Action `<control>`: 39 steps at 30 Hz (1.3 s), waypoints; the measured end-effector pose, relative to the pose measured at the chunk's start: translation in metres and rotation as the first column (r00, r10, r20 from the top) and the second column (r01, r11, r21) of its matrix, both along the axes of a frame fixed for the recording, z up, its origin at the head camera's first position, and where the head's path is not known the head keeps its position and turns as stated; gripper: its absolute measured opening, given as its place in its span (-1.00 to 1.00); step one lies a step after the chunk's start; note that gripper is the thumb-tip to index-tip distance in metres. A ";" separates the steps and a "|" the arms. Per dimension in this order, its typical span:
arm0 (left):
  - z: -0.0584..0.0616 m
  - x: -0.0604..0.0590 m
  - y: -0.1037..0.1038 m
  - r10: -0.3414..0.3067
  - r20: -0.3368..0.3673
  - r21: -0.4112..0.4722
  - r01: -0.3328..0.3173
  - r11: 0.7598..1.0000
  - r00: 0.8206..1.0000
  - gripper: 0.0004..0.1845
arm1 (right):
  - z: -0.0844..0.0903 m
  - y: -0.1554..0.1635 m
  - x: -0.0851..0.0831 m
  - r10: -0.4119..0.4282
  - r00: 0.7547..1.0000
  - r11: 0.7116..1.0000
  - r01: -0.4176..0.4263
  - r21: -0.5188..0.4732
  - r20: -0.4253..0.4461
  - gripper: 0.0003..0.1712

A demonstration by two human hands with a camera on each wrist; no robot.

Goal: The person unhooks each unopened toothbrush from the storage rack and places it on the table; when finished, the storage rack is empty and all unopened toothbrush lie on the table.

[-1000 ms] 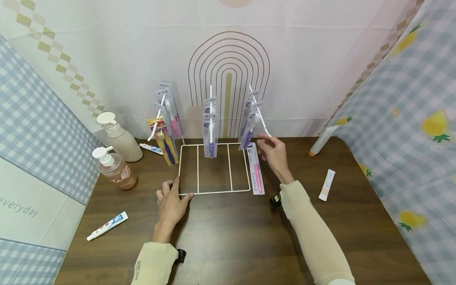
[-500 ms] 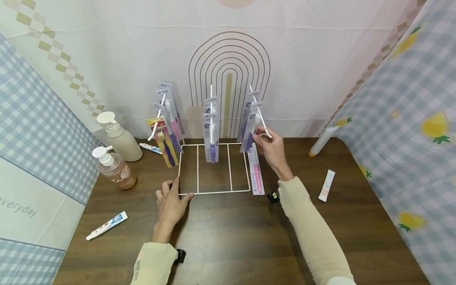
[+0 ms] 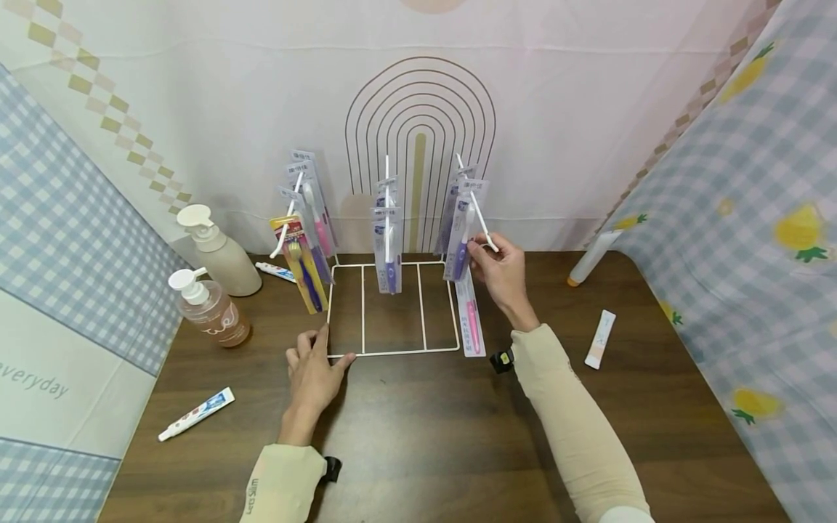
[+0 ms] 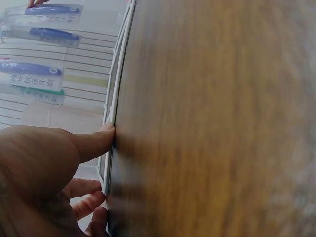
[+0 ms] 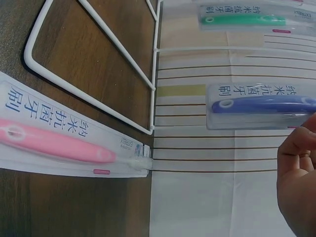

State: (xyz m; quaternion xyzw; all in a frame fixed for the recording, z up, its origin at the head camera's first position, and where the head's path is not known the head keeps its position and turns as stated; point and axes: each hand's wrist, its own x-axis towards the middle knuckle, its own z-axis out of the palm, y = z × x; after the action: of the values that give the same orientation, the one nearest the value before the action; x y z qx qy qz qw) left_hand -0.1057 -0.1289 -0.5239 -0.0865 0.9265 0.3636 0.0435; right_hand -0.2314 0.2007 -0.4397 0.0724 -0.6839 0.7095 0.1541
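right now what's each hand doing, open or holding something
Left hand: open, fingers pressing the front corner of the white wire rack on the table.
Right hand: pinching the purple toothbrush pack hanging on the rack's right hook.

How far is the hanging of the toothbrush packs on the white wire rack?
Packs already hang on all three hooks of the white wire rack. The right hand holds a purple toothbrush pack at the right hook; the left hand steadies the base. The pink toothbrush pack lies unhung on the table.

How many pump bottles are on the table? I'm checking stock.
2: a cream pump bottle at the back left, and a pinkish pump bottle just in front of it.
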 end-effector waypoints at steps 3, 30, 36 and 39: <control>-0.001 -0.001 0.000 -0.001 0.002 0.006 0.001 1.000 1.000 -0.10 | 0.001 0.002 0.000 -0.023 1.000 1.000 0.023 -0.015 -0.012 -0.94; -0.006 0.004 -0.001 0.017 -0.017 0.011 -0.016 1.000 1.000 -0.09 | -0.080 0.065 0.012 -0.228 0.888 0.920 0.063 0.386 0.398 -0.58; -0.003 0.002 0.000 -0.001 0.004 -0.006 0.001 1.000 1.000 -0.09 | -0.106 0.079 0.003 -0.234 0.872 0.913 0.046 0.405 0.429 -0.65; -0.001 0.001 0.000 0.000 0.002 -0.008 0.000 1.000 1.000 -0.09 | -0.100 0.075 0.008 -0.258 0.861 0.898 0.046 0.438 0.438 -0.64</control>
State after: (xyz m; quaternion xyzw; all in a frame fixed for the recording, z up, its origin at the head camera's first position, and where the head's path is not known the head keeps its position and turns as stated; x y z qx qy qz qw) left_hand -0.1044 -0.1289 -0.5252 -0.0872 0.9279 0.3598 0.0440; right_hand -0.2235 0.2756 -0.5392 -0.1324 -0.8381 0.5289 0.0156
